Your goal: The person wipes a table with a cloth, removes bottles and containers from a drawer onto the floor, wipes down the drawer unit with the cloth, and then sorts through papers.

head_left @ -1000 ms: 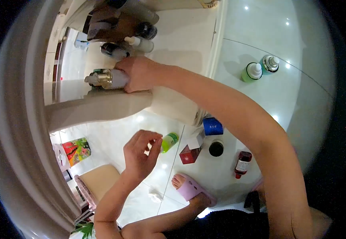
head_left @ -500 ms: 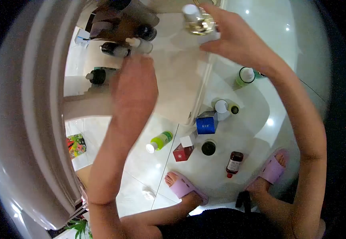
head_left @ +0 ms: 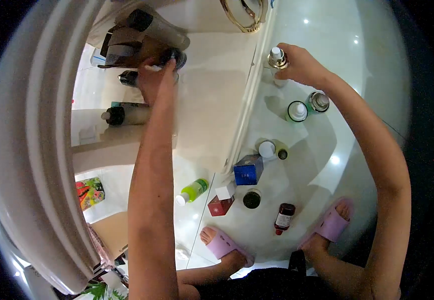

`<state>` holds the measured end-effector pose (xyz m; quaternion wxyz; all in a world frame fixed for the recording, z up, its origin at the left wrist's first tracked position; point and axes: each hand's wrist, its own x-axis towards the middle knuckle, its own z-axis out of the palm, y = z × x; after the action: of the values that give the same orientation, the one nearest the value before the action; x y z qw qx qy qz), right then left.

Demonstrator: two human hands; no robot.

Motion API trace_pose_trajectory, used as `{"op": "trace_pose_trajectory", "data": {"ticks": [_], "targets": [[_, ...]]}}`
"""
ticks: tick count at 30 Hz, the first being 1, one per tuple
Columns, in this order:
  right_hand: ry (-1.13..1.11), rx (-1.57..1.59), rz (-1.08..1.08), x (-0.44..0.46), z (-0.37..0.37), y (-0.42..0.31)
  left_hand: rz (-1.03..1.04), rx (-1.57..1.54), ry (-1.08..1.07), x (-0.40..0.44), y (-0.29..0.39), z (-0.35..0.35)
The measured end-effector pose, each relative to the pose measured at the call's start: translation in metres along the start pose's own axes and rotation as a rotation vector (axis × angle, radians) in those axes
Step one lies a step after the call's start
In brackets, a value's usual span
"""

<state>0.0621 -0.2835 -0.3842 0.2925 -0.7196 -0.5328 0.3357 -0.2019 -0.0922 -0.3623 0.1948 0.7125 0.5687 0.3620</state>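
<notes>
Over the white tiled floor (head_left: pixel 297 180), I had the clear bottle with a white cap and shiny metallic collar (head_left: pixel 278 63) in the right hand (head_left: pixel 304 66), its fingers wrapped round the side with the cap left bare. I could not tell whether its base touched the tiles. Near it, I saw a pale green bottle with a white top (head_left: pixel 297 111) just beside a silver-topped bottle (head_left: pixel 319 101).

The left hand (head_left: pixel 155 86) reached into the cream cabinet (head_left: pixel 209 85), among dark-capped bottles. Its fingers were bent and partly hidden, and I could not tell whether they gripped anything. A black-topped bottle with a pale nozzle (head_left: pixel 117 116) was near that wrist.

Farther out on the floor, I made out a blue cardboard box (head_left: pixel 247 173), a small white box (head_left: pixel 225 190) against a red box (head_left: pixel 221 205), and a round dark-lidded jar (head_left: pixel 252 199). A lime-green bottle with a white cap (head_left: pixel 195 190) and a dark red bottle with a white label (head_left: pixel 285 217) both lay on their sides, near the pink slippers (head_left: pixel 225 244).
</notes>
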Motion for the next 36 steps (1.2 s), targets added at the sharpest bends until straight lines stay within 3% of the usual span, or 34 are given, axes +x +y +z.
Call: {"op": "trace_pose_trajectory", "data": {"ticks": [3, 5, 6, 7, 8, 9, 10, 11, 13, 15, 16, 18, 19, 21, 23, 25, 26, 30, 32, 33, 35, 36], "targets": [[0.047, 0.008, -0.059, -0.008, -0.001, -0.001, -0.12, 0.036, -0.044, -0.004, 0.018, -0.01], [0.337, -0.262, -0.22, -0.027, -0.002, -0.011, -0.205, -0.234, 0.059, -0.018, 0.032, -0.004], [0.464, -0.358, -0.22, -0.039, -0.004, -0.025, -0.204, -0.233, 0.063, -0.021, 0.034, 0.001], [0.591, -0.453, -0.22, -0.049, -0.009, -0.05, -0.194, -0.447, 0.067, -0.025, 0.035, 0.006], [0.573, -0.312, -0.276, -0.054, -0.011, -0.071, -0.182, -0.657, 0.071, -0.027, 0.033, 0.009], [0.554, -0.17, -0.327, -0.053, -0.01, -0.089, -0.182, -0.654, 0.074, -0.028, 0.032, 0.011], [0.61, 0.042, -0.54, -0.032, 0.01, -0.095, -0.172, -0.665, 0.103, -0.03, 0.032, 0.014], [0.468, 0.178, -0.575, -0.02, 0.015, -0.119, -0.161, -0.678, 0.13, -0.03, 0.031, 0.017], [0.609, 0.11, -0.724, 0.039, 0.05, -0.135, -0.195, -0.813, 0.086, -0.023, 0.01, 0.027], [0.41, 0.071, -0.36, 0.078, 0.064, -0.162, -0.23, -0.945, 0.042, -0.019, -0.004, 0.033], [0.418, 0.072, -0.361, 0.094, 0.078, -0.168, -0.281, -0.948, -0.007, -0.022, -0.008, 0.033], [0.727, 0.136, -0.31, 0.119, 0.104, -0.175, -0.327, -0.947, -0.066, -0.023, -0.01, 0.03], [0.737, -0.013, -0.228, 0.117, 0.103, -0.185, -0.381, -1.061, -0.095, -0.022, -0.013, 0.027], [0.725, -0.003, -0.211, 0.11, 0.096, -0.189, -0.441, -1.17, -0.132, -0.022, -0.016, 0.028], [0.706, 0.004, -0.202, 0.111, 0.104, -0.189, -0.235, -1.172, -0.201, -0.022, -0.024, 0.031], [0.911, -0.155, -0.172, 0.11, 0.115, -0.191, -0.256, -1.109, -0.23, -0.016, -0.029, 0.033], [0.907, -0.156, -0.173, 0.112, 0.117, -0.19, -0.275, -1.049, -0.26, -0.014, -0.03, 0.034], [0.609, -0.095, -0.207, 0.11, 0.096, -0.171, -0.44, -1.187, -0.206, -0.014, -0.033, 0.034], [0.503, -0.11, -0.246, 0.093, 0.08, -0.153, 0.166, -0.524, -0.308, -0.015, -0.038, 0.037], [0.544, -0.059, -0.306, 0.081, 0.075, -0.144, 0.16, -0.528, -0.306, -0.022, -0.033, 0.033], [0.585, -0.01, -0.369, 0.066, 0.069, -0.132, 0.258, 0.061, -0.241, -0.051, 0.03, 0.006], [0.617, 0.01, -0.376, 0.061, 0.067, -0.127, 0.257, 0.06, -0.239, -0.059, 0.041, 0.001]]}}
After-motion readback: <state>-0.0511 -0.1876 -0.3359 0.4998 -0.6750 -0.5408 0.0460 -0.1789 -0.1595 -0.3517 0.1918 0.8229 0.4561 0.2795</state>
